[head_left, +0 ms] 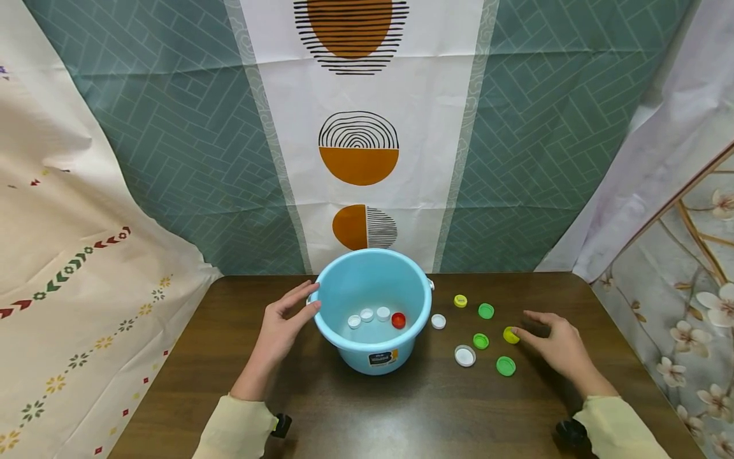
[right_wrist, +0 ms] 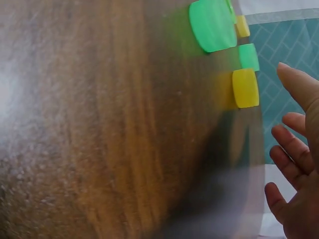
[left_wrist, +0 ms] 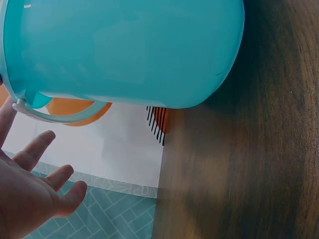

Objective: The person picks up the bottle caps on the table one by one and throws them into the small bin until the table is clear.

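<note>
Brown wood for the table, dark and softly glossy, reaching back to a far backdrop of teal herringbone cloth, with a white middle band bearing orange rounds and black lines. On the left, a creased cream cloth with rows of small flowers and chevrons; on the right, a pale lilac curtain beside a blossom-printed panel. Seen from the head, towards the far edge of the wood, a light blue bucket with three white caps and one red cap inside on its floor. Up against its left rim, the left hand, fingers extended, thumb apart. Right of the bucket, loose on the wood, three green caps, two white caps and two yellow caps. At the rightmost yellow one, the right hand, thumb and fingers parted; cannot tell whether touching.

From the left wrist, smooth blue bucket wall, pale handle, left fingers spread, streaky grain alongside.

From the right wrist, blurred grain with glare and a dark shadow, green and yellow caps grouped, right fingers loosely spread near them.
</note>
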Available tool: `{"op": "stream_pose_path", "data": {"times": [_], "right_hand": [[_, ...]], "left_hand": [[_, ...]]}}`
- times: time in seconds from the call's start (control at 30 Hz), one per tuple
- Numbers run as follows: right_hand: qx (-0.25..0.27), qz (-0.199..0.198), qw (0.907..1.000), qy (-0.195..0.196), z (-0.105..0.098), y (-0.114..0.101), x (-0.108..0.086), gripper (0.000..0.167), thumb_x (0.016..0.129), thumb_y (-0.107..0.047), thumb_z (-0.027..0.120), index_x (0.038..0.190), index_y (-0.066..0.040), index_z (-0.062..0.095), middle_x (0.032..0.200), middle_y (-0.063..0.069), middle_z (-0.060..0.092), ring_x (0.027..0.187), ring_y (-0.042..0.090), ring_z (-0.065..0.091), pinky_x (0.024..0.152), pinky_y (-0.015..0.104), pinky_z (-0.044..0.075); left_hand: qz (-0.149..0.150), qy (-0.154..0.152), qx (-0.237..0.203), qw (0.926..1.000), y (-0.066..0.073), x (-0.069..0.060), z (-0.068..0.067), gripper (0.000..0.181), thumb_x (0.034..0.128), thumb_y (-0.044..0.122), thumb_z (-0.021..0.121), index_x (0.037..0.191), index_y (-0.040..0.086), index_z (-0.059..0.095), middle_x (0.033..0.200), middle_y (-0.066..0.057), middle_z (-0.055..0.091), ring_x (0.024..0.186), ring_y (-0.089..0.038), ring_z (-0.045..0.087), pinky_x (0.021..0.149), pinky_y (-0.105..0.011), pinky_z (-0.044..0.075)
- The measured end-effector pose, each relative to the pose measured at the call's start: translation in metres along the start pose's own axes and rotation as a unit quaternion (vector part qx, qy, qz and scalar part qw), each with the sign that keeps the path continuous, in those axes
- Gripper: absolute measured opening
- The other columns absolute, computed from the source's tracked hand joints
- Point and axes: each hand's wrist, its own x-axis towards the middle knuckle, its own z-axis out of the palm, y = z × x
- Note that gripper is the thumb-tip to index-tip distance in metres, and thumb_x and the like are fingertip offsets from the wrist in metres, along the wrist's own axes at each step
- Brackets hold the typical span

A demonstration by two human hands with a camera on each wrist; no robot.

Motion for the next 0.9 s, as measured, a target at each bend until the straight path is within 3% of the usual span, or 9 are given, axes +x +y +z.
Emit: {"op": "stream_pose_path", "data": {"times": [0.33, 0.9], "right_hand": [[-0.023, -0.029, 0.9993, 0.003, 0.01, 0.01, 0.0, 0.069, 0.075, -0.057, 0.069, 0.123, -0.008, 0.06, 0.126, 0.019, 0.057, 0.119, 0.041, 0.046, 0.091, 0.061, 0.034], [-0.037, -0.006, 0.9993, -0.006, 0.016, 0.011, -0.003, 0.062, 0.077, -0.06, 0.065, 0.117, -0.012, 0.065, 0.124, 0.019, 0.056, 0.118, 0.042, 0.043, 0.084, 0.063, 0.026]], "left_hand": [[0.0, 0.001, -0.003, 1.0, -0.001, 0.001, 0.001, 0.04, 0.0853, 0.027, 0.069, 0.122, 0.013, 0.063, 0.138, -0.001, 0.051, 0.134, -0.02, 0.04, 0.106, -0.06, 0.029], [0.007, 0.002, -0.01, 0.9999, 0.002, 0.001, 0.001, 0.039, 0.0855, 0.026, 0.069, 0.122, 0.012, 0.064, 0.137, -0.003, 0.052, 0.133, -0.021, 0.041, 0.107, -0.061, 0.026]]}}
